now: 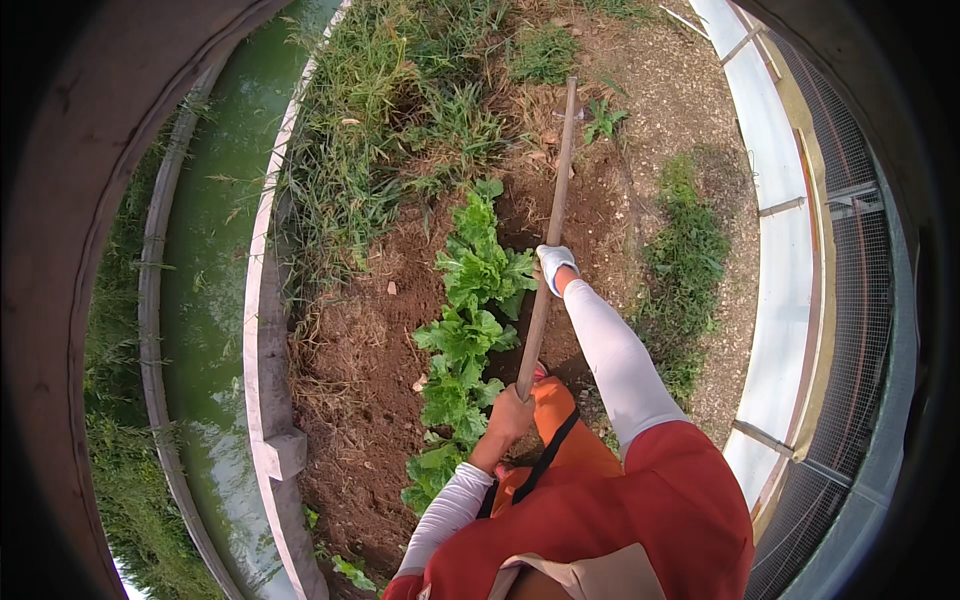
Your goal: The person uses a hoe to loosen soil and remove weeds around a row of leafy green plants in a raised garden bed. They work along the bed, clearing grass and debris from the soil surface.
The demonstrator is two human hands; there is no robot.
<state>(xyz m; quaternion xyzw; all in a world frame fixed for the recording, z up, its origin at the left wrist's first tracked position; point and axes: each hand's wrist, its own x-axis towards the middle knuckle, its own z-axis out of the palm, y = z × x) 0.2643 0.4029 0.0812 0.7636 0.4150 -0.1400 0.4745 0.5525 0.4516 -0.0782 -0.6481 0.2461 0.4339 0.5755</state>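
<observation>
A long wooden tool handle (556,202) slants up and away from me. My left hand (511,414), bare, is closed around its near end. Farther up, my right hand (556,264), in a white glove, grips the shaft. A small pale, metal-looking edge (577,114) shows by the far end; the tool's head is too unclear to name. Just left of the handle runs a row of leafy green vegetable plants (480,262), some leaves close to my right hand. Brown soil (375,330) lies on both sides of the row.
A concrete wall (264,300) borders a channel of green water (210,315) on the left. Tall grass (360,135) grows at the far left of the bed. Rightward are a weed patch (686,247), a gravelly strip (731,225), a white panel wall (784,277) and wire mesh (859,300).
</observation>
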